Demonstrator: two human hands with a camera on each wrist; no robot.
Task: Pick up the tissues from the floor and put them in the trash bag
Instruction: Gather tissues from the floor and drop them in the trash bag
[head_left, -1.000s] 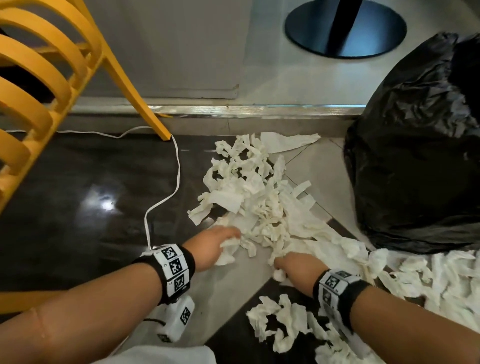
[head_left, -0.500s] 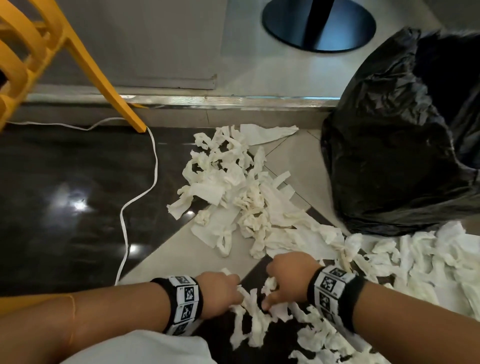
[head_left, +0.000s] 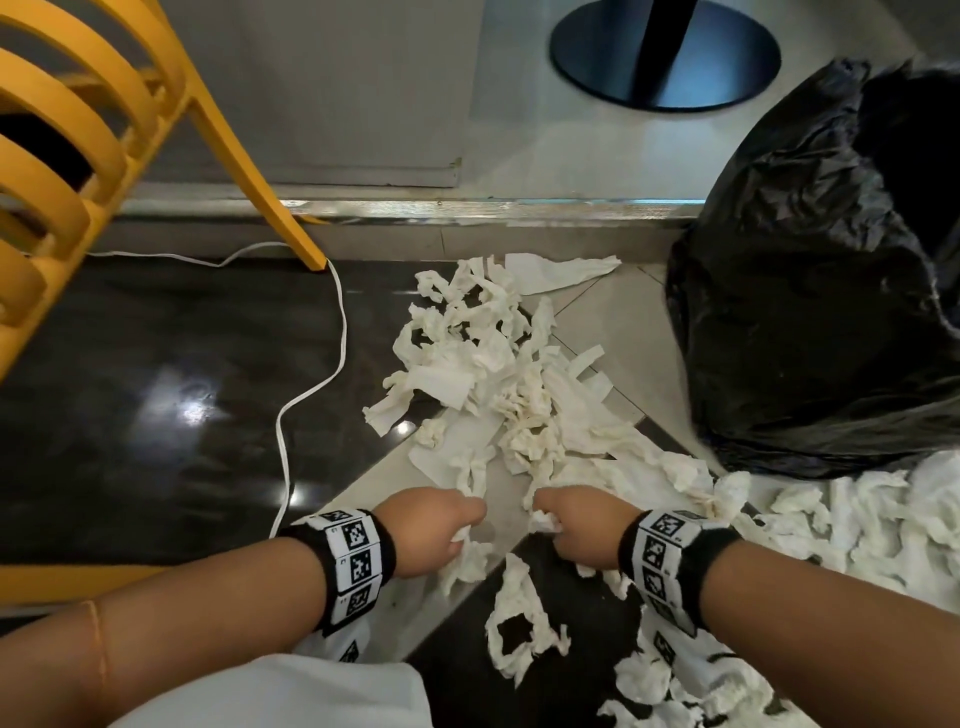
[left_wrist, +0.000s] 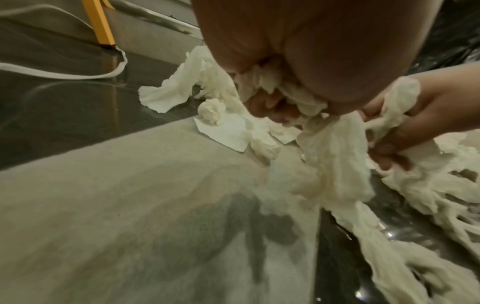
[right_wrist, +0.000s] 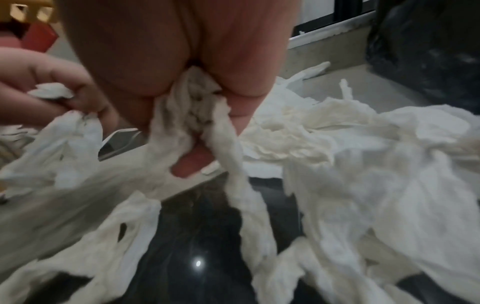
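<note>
Left hand (head_left: 434, 530) and right hand (head_left: 582, 525): each fisting torn white paper tissues (head_left: 498, 384); remainder lying just ahead, beside crumpled black plastic trash bag (head_left: 810, 291).

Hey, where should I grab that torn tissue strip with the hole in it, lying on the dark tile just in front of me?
Take the torn tissue strip at its upper end, where the paper is bunched thickest, coming straight down with the right hand, which is nearest. Its lower part is a thin ragged loop around a hole and would probably tear.

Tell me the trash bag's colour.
Black, glossy and crinkled. The trash bag shows best in the head view, standing at the right beside the tissues.
</note>
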